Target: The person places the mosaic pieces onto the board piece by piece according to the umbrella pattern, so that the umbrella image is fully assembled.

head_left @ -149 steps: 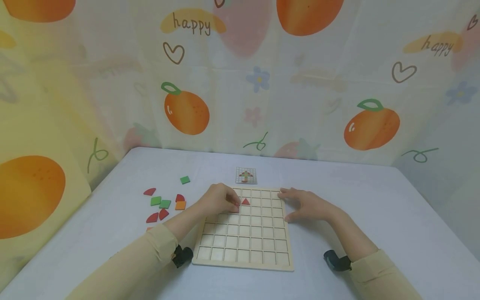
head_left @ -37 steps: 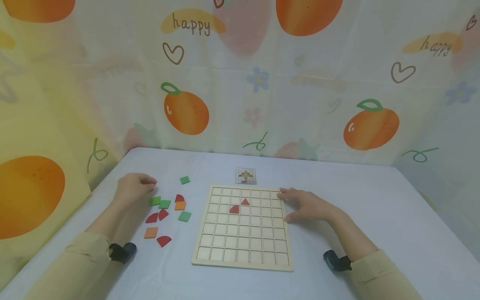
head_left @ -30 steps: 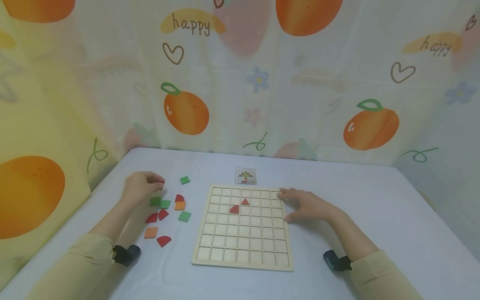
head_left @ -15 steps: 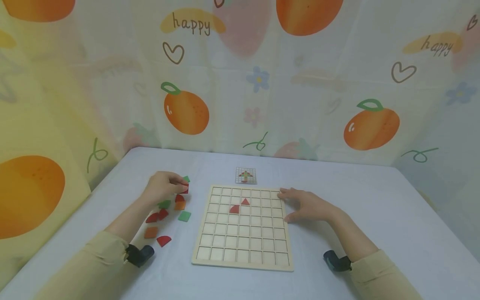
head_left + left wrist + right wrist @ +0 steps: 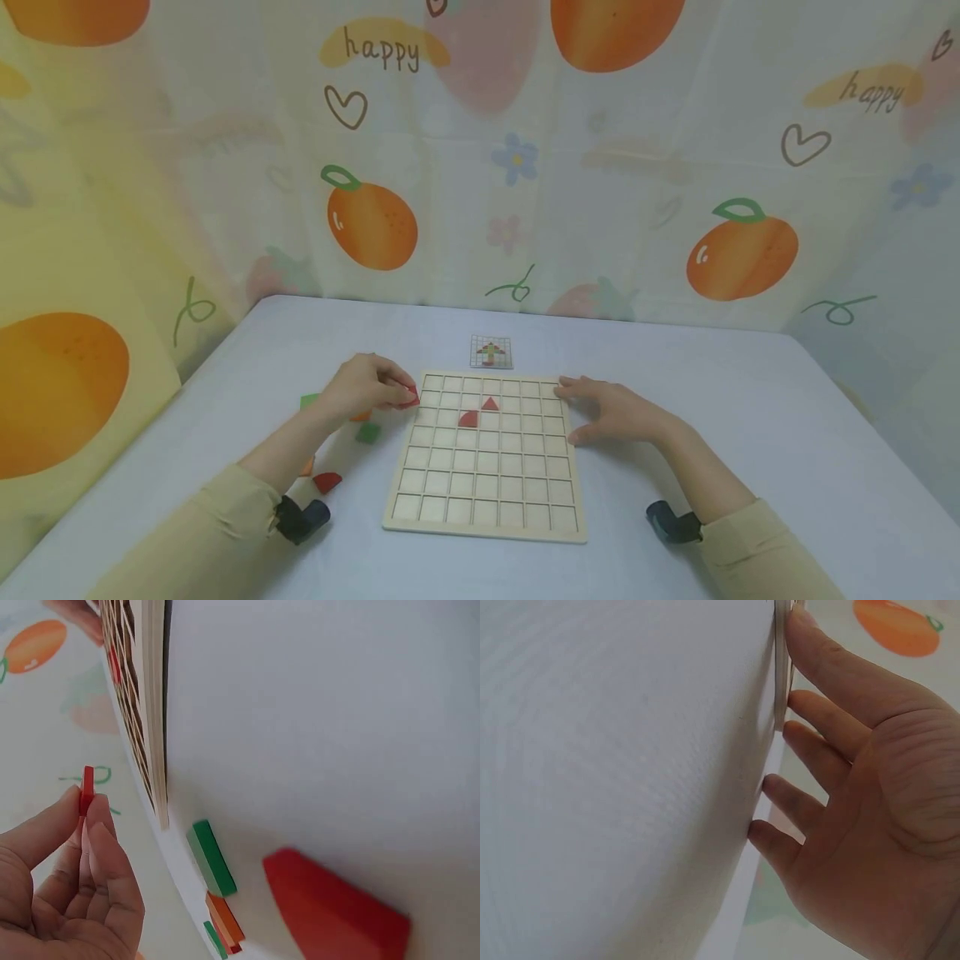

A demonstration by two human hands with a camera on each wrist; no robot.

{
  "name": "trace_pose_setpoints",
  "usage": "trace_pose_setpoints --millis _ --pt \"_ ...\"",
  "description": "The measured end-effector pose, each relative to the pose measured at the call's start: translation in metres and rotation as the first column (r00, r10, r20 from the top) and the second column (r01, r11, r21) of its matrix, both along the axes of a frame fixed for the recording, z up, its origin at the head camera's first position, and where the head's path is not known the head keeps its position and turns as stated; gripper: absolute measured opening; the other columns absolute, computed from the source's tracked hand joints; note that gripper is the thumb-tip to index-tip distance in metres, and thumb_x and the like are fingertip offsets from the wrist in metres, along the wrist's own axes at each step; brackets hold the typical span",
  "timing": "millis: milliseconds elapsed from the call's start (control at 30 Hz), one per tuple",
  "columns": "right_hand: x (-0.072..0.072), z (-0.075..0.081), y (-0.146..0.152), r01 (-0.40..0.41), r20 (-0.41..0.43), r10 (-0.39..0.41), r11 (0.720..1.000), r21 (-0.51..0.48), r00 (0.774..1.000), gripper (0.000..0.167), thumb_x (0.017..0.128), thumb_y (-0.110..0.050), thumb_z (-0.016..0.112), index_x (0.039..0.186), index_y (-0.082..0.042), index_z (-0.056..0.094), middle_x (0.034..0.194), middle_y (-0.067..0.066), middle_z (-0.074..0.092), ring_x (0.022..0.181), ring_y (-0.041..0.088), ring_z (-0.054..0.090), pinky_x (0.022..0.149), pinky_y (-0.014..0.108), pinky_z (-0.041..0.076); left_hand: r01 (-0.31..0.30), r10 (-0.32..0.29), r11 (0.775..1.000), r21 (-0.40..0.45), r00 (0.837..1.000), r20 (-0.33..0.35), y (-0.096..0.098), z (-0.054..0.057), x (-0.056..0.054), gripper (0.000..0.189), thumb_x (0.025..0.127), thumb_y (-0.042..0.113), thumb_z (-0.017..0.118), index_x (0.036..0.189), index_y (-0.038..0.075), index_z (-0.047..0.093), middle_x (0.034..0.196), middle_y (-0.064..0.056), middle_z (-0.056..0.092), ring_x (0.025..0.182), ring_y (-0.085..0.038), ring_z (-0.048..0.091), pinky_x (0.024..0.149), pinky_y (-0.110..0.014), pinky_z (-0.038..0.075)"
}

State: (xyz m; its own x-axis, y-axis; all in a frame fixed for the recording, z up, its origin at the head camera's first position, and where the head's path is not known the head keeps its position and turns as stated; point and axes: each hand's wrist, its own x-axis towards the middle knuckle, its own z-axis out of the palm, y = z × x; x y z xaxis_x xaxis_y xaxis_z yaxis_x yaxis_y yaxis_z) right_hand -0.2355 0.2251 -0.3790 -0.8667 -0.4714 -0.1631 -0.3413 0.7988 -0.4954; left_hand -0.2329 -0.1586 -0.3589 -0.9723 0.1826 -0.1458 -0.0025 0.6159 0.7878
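My left hand (image 5: 366, 387) pinches a red quarter-circle tile (image 5: 413, 396) between thumb and fingertips, just off the left edge of a square wooden grid board (image 5: 487, 533). The left wrist view shows this red tile (image 5: 87, 791) edge-on, raised above the table. On the board lie a red triangle tile (image 5: 491, 404) and, lower left of it, another red quarter-circle tile (image 5: 468, 419). My right hand (image 5: 618, 410) rests at the board's right edge, thumb and fingers spread. In the right wrist view, the thumb and some fingertips of the right hand (image 5: 862, 802) meet the board's side.
Loose tiles lie left of the board: a green square (image 5: 367, 433), a red quarter-circle (image 5: 327, 482), orange squares (image 5: 362, 415) and another green square (image 5: 309, 401). My left forearm hides others. A small card (image 5: 491, 352) with a coloured grid pattern lies behind the board.
My left hand set a red quarter-circle on the board, picked another from the far left of the loose tiles, and carried it right to the board's edge. The right hand stayed put.
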Motion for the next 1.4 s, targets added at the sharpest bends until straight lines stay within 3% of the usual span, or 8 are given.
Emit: trace_pose_setpoints --millis 167,500,900,1400 --pt "0.001 0.001 -0.001 0.000 0.000 0.000 1.000 0.001 1.000 0.077 0.078 -0.039 0.081 0.144 -0.014 0.051 0.159 0.006 0.039 0.151 0.040 0.026 0.120 0.061 0.022 -0.005 0.005 1.000 0.002 0.999 0.036 0.014 -0.003 0.003 0.017 0.084 0.016 0.076 0.097 0.005 0.073 0.082 -0.005 0.073 0.072 -0.012 0.065 0.068 -0.026 0.057" --pt "0.003 0.004 -0.003 0.010 0.010 -0.010 1.000 0.009 1.000 0.077 0.078 -0.038 0.080 0.145 -0.014 0.050 0.159 0.006 0.038 0.151 0.039 0.025 0.120 0.061 0.021 0.052 -0.054 0.995 -0.088 0.998 -0.014 0.032 -0.009 0.012 0.015 0.078 0.021 0.081 0.091 0.016 0.075 0.080 -0.001 0.068 0.077 -0.016 0.056 0.065 -0.026 0.044" --pt "0.003 0.004 -0.004 0.022 0.014 -0.022 1.000 0.009 1.000 0.077 0.078 -0.039 0.081 0.144 -0.016 0.051 0.159 0.005 0.038 0.151 0.039 0.024 0.120 0.061 0.021 0.106 -0.108 0.982 -0.155 0.994 -0.006 0.049 -0.011 0.019 0.006 0.082 0.019 0.079 0.086 0.019 0.075 0.082 0.001 0.067 0.086 -0.016 0.055 0.070 -0.025 0.048" --pt "0.001 0.002 -0.002 0.016 0.010 -0.017 1.000 0.009 1.000 0.077 0.077 -0.039 0.081 0.144 -0.015 0.051 0.159 0.007 0.038 0.151 0.039 0.025 0.121 0.060 0.021 0.192 -0.201 0.958 -0.212 0.979 -0.023 0.051 -0.012 0.019 0.006 0.083 0.013 0.077 0.082 0.018 0.075 0.077 0.005 0.069 0.080 -0.014 0.056 0.070 -0.024 0.048"
